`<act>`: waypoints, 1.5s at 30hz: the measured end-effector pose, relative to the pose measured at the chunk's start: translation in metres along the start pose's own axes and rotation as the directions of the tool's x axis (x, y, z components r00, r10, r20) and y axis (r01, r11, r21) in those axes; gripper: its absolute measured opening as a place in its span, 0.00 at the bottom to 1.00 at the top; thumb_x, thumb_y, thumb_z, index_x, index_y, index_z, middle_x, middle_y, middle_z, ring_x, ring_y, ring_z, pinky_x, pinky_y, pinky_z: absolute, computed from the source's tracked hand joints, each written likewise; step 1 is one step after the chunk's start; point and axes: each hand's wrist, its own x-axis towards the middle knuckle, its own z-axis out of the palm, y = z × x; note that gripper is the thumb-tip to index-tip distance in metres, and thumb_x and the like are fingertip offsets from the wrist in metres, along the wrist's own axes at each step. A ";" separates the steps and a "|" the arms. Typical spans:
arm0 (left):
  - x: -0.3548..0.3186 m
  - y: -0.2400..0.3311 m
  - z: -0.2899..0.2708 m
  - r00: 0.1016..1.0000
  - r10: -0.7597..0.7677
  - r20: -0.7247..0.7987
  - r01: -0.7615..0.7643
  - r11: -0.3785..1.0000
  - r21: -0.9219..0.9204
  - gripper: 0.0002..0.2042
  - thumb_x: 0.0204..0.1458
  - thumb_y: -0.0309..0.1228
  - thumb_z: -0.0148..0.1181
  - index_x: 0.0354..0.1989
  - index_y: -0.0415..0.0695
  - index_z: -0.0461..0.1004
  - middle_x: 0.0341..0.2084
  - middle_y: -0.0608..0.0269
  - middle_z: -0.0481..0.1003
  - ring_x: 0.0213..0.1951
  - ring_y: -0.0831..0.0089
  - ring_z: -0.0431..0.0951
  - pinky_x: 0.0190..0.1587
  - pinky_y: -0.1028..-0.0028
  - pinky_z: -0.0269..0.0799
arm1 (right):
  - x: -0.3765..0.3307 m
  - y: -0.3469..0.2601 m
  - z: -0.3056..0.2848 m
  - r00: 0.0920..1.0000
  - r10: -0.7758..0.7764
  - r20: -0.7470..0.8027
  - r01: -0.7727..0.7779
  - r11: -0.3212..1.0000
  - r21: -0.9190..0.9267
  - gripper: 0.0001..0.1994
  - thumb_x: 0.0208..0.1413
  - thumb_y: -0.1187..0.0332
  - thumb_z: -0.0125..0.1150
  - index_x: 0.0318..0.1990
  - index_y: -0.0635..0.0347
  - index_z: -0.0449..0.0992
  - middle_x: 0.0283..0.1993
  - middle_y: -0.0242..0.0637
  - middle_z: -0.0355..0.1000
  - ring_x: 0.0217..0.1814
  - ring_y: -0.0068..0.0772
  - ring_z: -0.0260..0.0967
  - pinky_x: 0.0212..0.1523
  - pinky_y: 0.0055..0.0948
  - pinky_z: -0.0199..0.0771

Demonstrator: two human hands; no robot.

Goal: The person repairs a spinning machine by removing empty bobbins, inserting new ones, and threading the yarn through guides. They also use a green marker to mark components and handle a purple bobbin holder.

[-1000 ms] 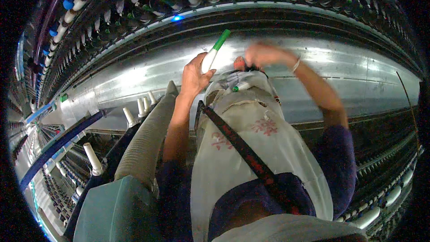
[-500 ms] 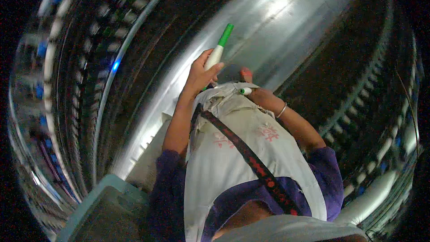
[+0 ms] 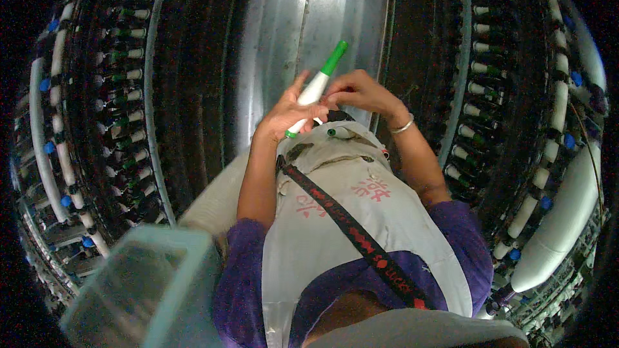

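A yarn bobbin (image 3: 314,89), white yarn wound on a green tube, lies slantwise in my left hand (image 3: 284,118). The thumb crosses its lower part, while the bare green end points up and away to the right. My right hand (image 3: 362,94) is raised close beside the bobbin, its fingertips pinched together; anything between them is too small to make out. Just below both hands, the green-ringed end of another white bobbin (image 3: 340,133) shows at the pocket of my pale apron (image 3: 335,219).
Machine frames with rows of green-and-white bobbins flank me, on the left (image 3: 132,106) and right (image 3: 477,113). A shiny metallic floor strip (image 3: 309,13) runs ahead between them. At my lower left stands a pale blue-green bin (image 3: 171,235). A fat white tube (image 3: 561,219) hangs at the right.
My right hand has risen from the apron pocket to beside the held bobbin. The view has turned, so the aisle now runs straight ahead instead of slanting. The left hand still grips the bobbin.
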 end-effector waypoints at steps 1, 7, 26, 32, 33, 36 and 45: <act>0.001 0.002 0.000 0.990 -0.049 -0.131 0.066 0.990 0.125 0.49 0.43 0.29 0.68 0.70 0.46 0.38 0.27 0.53 0.77 0.14 0.78 0.70 0.13 0.80 0.63 | -0.005 0.001 -0.006 0.986 -0.057 -0.157 0.067 0.996 0.060 0.11 0.54 0.62 0.62 0.32 0.62 0.80 0.25 0.33 0.75 0.22 0.20 0.66 0.22 0.21 0.64; 0.015 0.003 0.022 0.909 0.379 -0.175 -0.047 0.509 0.859 0.34 0.47 0.45 0.64 0.62 0.48 0.60 0.29 0.50 0.78 0.27 0.58 0.77 0.34 0.63 0.71 | -0.009 -0.005 -0.059 0.540 -0.068 -0.839 0.051 0.998 -0.048 0.06 0.55 0.70 0.60 0.31 0.63 0.79 0.33 0.31 0.74 0.35 0.20 0.68 0.38 0.20 0.68; -0.139 -0.047 0.085 0.824 0.375 -0.424 0.215 0.486 0.847 0.15 0.50 0.25 0.58 0.47 0.40 0.67 0.30 0.41 0.73 0.33 0.45 0.75 0.34 0.59 0.69 | -0.005 0.025 -0.091 0.907 -0.004 -0.420 0.419 0.098 0.903 0.06 0.59 0.64 0.57 0.38 0.54 0.73 0.27 0.27 0.70 0.18 0.14 0.58 0.21 0.17 0.62; -0.236 -0.069 0.142 0.891 0.334 -0.307 0.060 0.583 0.810 0.20 0.50 0.30 0.61 0.53 0.43 0.67 0.40 0.43 0.74 0.44 0.44 0.75 0.43 0.62 0.71 | -0.047 -0.034 -0.042 0.867 -0.319 -0.383 0.494 0.453 0.742 0.09 0.60 0.62 0.56 0.37 0.58 0.73 0.21 0.24 0.65 0.16 0.11 0.53 0.18 0.13 0.54; -0.257 -0.081 0.146 0.876 0.376 -0.302 0.006 0.618 0.786 0.20 0.50 0.30 0.61 0.53 0.42 0.68 0.41 0.44 0.74 0.44 0.44 0.75 0.43 0.62 0.71 | -0.054 -0.045 -0.025 0.859 -0.377 -0.348 0.506 0.512 0.694 0.09 0.60 0.62 0.56 0.37 0.58 0.73 0.21 0.24 0.64 0.17 0.11 0.54 0.18 0.12 0.53; -0.344 -0.131 0.155 0.848 0.343 -0.403 0.031 0.727 0.685 0.20 0.46 0.23 0.64 0.49 0.36 0.70 0.26 0.59 0.75 0.26 0.73 0.74 0.32 0.74 0.69 | -0.082 -0.077 0.053 0.872 -0.456 -0.179 0.479 0.715 0.509 0.08 0.59 0.65 0.56 0.32 0.60 0.74 0.23 0.25 0.67 0.19 0.13 0.59 0.20 0.15 0.58; -0.577 -0.228 0.207 0.002 0.593 -0.805 -0.410 0.734 0.541 0.21 0.42 0.28 0.68 0.45 0.35 0.69 0.25 0.60 0.71 0.21 0.74 0.70 0.23 0.75 0.65 | -0.185 -0.204 0.250 0.386 -0.713 0.586 0.828 0.548 0.121 0.05 0.49 0.75 0.56 0.34 0.60 0.75 0.34 0.38 0.76 0.33 0.40 0.75 0.33 0.32 0.74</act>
